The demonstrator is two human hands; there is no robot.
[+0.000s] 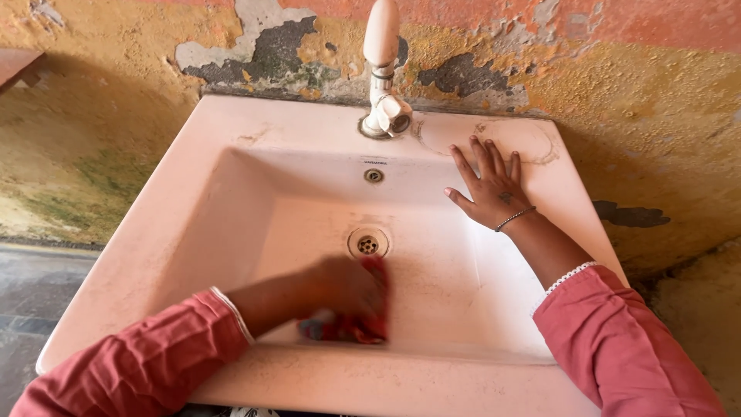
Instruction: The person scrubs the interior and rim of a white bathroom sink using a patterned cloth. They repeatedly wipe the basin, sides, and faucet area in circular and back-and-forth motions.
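The wall (100, 131) behind is the largest thing in view, its yellow and orange paint flaking away to grey patches, with a strip of dark floor (31, 293) at the lower left. Against it sits a pale pink rectangular sink (193, 185), its rim broad and flat, its basin streaked with brownish grime. Both forearms come in from the bottom edge in pink-red sleeves (139, 363) with a thin white trim at the cuffs. At the back of the rim, in the middle, stands a white tap (383, 69) with a single upright handle, and just below it on the basin's back wall is a small round overflow hole (373, 175). The right hand (494, 189) lies flat on the rim's back right corner, fingers (482, 158) spread wide and gripping nothing, palm down at the basin's edge; a thin dark bracelet (515, 218) circles the wrist. The left hand (351, 297) is down in the basin, near its front wall and just in front of the drain (368, 244). It is blurred with motion, so the grip is hard to read, but its fingers seem curled over a small red cloth or scrubber (363, 328) pressed against the basin floor, with a bit of blue showing at its left side.
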